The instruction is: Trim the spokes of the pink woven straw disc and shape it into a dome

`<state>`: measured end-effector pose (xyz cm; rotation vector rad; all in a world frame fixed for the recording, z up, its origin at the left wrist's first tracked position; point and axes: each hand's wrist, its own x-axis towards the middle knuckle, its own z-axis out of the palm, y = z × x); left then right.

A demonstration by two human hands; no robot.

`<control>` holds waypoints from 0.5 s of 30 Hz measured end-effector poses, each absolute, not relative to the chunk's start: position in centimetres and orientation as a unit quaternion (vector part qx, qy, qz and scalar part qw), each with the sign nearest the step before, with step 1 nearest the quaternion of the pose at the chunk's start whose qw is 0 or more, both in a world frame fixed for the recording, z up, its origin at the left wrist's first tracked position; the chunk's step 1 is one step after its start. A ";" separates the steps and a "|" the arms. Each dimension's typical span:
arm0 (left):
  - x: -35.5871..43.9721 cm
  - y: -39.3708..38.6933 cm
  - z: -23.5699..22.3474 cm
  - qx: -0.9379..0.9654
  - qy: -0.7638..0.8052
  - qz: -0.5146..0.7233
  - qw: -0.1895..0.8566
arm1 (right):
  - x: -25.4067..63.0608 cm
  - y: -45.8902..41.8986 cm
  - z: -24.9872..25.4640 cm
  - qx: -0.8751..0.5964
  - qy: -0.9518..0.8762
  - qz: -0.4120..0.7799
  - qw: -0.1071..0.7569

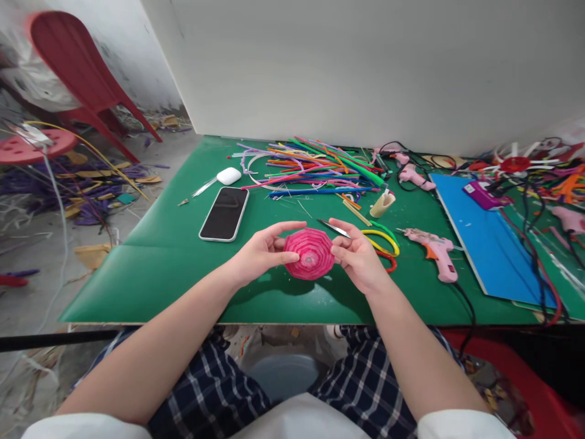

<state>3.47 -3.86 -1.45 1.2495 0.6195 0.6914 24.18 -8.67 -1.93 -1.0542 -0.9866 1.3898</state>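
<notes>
A pink ridged disc (311, 239), many-sided like a small woven wheel with a pale centre, is held just above the green table. My left hand (258, 253) grips its left edge, thumb on the front face and forefinger stretched along the top. At the right edge, my right hand (363, 262) pinches the rim between thumb and fingers. A slim pointed metal tool (336, 228), perhaps tweezers or scissors, juts from that same hand toward the upper left; its rear end is hidden by the fingers.
Many coloured pipe cleaners (315, 164) lie along the back of the green table (150, 274). A phone (223, 213) and white case (228, 176) are at left. Rightward are a beige tube (382, 204), bent coloured strips (388, 244), a pink glue gun (439, 253) with cable, and a blue board (489, 244).
</notes>
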 end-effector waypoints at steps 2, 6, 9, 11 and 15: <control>3.5 -3.9 -1.5 0.564 0.280 0.313 0.712 | 24.2 -8.7 -2.1 -0.447 -0.434 0.568 0.538; 3.5 -3.9 -1.6 0.569 0.277 0.306 0.711 | 24.0 -8.7 -2.6 -0.475 -0.473 0.511 0.537; 3.6 -3.8 -1.8 0.572 0.274 0.308 0.709 | 23.9 -8.7 -2.8 -0.491 -0.472 0.490 0.543; 3.6 -3.8 -1.9 0.571 0.272 0.307 0.711 | 23.8 -8.7 -2.8 -0.497 -0.467 0.485 0.547; 3.6 -3.9 -1.8 0.567 0.272 0.307 0.714 | 23.7 -8.7 -2.7 -0.499 -0.462 0.474 0.559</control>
